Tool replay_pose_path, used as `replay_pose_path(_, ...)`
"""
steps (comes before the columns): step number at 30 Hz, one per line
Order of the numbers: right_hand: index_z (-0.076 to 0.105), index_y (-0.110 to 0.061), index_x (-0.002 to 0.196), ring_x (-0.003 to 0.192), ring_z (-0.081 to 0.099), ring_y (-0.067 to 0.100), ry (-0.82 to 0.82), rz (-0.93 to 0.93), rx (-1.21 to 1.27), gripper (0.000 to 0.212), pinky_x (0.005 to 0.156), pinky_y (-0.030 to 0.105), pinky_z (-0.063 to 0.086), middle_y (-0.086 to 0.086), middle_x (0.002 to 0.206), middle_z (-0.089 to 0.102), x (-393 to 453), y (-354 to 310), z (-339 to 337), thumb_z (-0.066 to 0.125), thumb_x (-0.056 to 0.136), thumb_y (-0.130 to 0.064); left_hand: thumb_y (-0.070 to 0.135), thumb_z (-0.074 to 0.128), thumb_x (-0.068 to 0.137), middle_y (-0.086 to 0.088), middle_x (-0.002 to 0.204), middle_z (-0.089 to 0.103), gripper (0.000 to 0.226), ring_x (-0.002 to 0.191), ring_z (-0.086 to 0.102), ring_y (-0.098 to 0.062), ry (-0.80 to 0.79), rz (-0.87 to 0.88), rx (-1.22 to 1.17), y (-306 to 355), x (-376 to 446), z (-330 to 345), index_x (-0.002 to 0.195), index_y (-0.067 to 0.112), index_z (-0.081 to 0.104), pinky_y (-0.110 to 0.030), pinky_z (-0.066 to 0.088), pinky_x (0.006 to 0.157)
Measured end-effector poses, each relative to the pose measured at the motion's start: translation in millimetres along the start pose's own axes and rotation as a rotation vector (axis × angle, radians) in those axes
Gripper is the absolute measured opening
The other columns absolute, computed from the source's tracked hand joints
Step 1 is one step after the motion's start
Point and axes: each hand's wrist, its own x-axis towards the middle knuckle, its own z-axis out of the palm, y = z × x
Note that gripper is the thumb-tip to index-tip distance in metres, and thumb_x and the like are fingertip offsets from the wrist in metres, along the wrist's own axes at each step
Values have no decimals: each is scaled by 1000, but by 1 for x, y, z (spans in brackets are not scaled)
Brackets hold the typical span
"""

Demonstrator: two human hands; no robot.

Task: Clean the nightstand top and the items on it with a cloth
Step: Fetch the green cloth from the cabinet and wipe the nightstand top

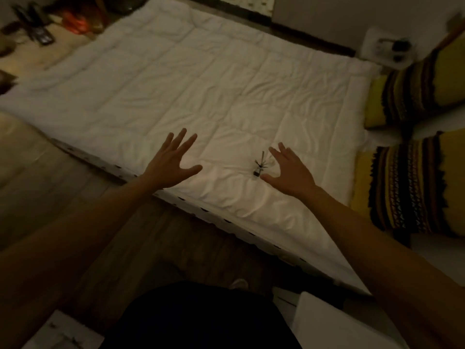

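Note:
Both my hands are stretched out over a white quilted bed (201, 91). My left hand (171, 162) hovers with its fingers spread and holds nothing. My right hand (289, 170) is also spread and empty. Just left of its thumb a small dark bottle with sticks (258, 168) stands on the quilt. A white nightstand (375, 44) with small dark items on it stands at the far right corner of the bed. No cloth shows.
Two yellow and black striped pillows (415, 91) lie at the right. A wooden floor (50, 197) runs along the bed's left side. White furniture edges (322, 321) sit at the bottom. Clutter lies at the top left (40, 34).

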Motion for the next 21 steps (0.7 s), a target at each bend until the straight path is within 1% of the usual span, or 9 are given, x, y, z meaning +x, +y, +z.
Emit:
replay_pose_path(4, 11, -32, 158, 153, 3, 20, -47, -105, -35, 91, 124, 42, 15, -3, 167, -1, 42, -79, 18, 58, 87, -63, 67, 59, 85, 5, 168, -4, 94, 154, -4, -32, 37, -125, 12, -75, -36, -27, 157, 41, 6, -56, 15, 120)
replay_pose_path(9, 12, -30, 158, 153, 5, 24, -61, -311, -123, 88, 123, 42, 15, 0, 167, 0, 88, -200, 44, 59, 89, -57, 68, 61, 83, 6, 168, -6, 96, 154, -5, -33, 72, -294, -23, -176, -76, -81, 156, 45, 5, -58, 12, 120)
replay_pose_path(14, 12, -30, 158, 153, 5, 25, -59, -494, -178, 84, 122, 44, 14, 1, 167, 2, 136, -334, 64, 55, 91, -56, 72, 60, 81, 8, 167, -7, 97, 154, -2, -32, 170, -379, 16, -268, -116, -149, 154, 50, 0, -58, 15, 120)
replay_pose_path(17, 12, -30, 158, 153, 4, 24, -67, -562, -168, 82, 123, 44, 14, 1, 167, 2, 153, -388, 76, 53, 92, -56, 72, 60, 81, 9, 167, -9, 97, 154, -4, -30, 208, -453, 10, -301, -134, -176, 153, 51, -2, -56, 13, 120)
replay_pose_path(21, 11, -30, 158, 153, 4, 24, -127, -656, -198, 81, 123, 46, 15, 1, 167, 2, 175, -453, 101, 52, 94, -56, 69, 59, 83, 10, 167, -11, 96, 154, -9, -28, 226, -562, 10, -343, -160, -200, 155, 46, 0, -56, 11, 120)
